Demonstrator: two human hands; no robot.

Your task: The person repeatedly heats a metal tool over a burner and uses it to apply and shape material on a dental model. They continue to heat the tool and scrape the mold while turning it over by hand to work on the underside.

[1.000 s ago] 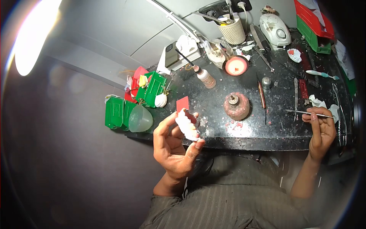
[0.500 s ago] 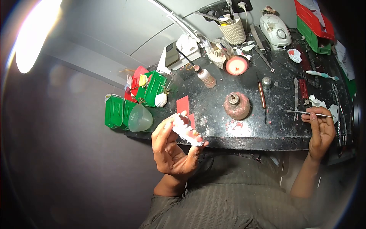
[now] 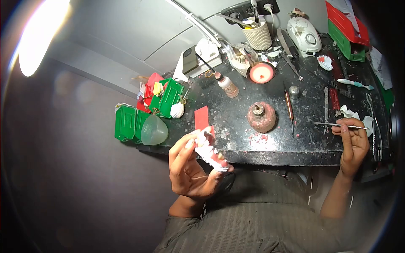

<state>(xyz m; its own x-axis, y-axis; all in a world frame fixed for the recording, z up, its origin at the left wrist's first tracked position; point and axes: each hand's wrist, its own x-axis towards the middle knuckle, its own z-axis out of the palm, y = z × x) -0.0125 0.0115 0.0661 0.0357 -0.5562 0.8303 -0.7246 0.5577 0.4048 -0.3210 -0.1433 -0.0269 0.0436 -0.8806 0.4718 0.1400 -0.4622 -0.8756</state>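
My left hand (image 3: 190, 168) holds a white plaster dental model (image 3: 209, 152) with pink wax and teeth, raised in front of the black workbench's near edge (image 3: 270, 157). Fingers and thumb pinch it at both ends. My right hand (image 3: 352, 143) rests at the bench's right side, gripping a thin metal instrument (image 3: 333, 124) whose tip points left. A red wax sheet (image 3: 202, 118) lies on the bench just behind the model.
A pink spirit burner (image 3: 261, 117), a small bottle (image 3: 228, 86), a round pink wax dish (image 3: 261, 72), green boxes (image 3: 130, 124), a clear bowl (image 3: 154, 130), a tool cup (image 3: 258, 33), a white machine (image 3: 304, 34) and several hand tools crowd the bench.
My left hand has tilted and turned the dental model and lowered it slightly toward me. My right hand with the instrument has stayed almost still.
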